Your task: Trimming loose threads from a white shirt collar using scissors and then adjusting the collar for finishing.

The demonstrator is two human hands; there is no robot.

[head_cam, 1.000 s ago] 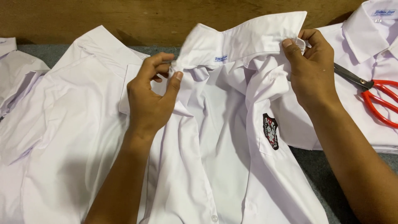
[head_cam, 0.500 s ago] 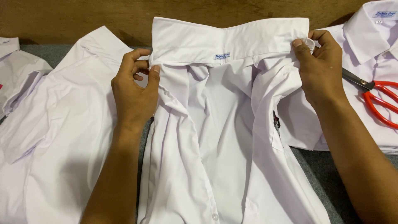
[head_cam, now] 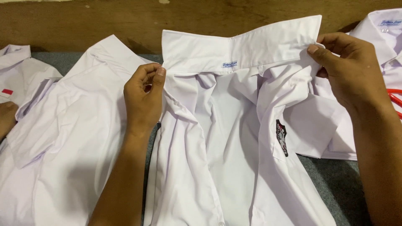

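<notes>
Head view: two hands stretch the raised collar [head_cam: 238, 44] of a white shirt [head_cam: 217, 138] lying face up on a table.

The left hand [head_cam: 143, 98] pinches the collar's left end between thumb and fingers; the right hand [head_cam: 351, 71] grips its right end the same way, so both are clenched on the cloth. The shirt lies in the middle of the grey table top [head_cam: 335, 175], with its collar toward a wooden wall [head_cam: 125, 19]. To do this well, both hands would likely pull evenly, keeping the band taut and straight. The fabric is thin, smooth cotton, creased below the collar, with a small label [head_cam: 229, 64] inside and a dark badge [head_cam: 282, 137] on the chest pocket. More white shirts [head_cam: 71, 125] lie on either side. Red scissor handles [head_cam: 395, 100] show at the right edge.
</notes>
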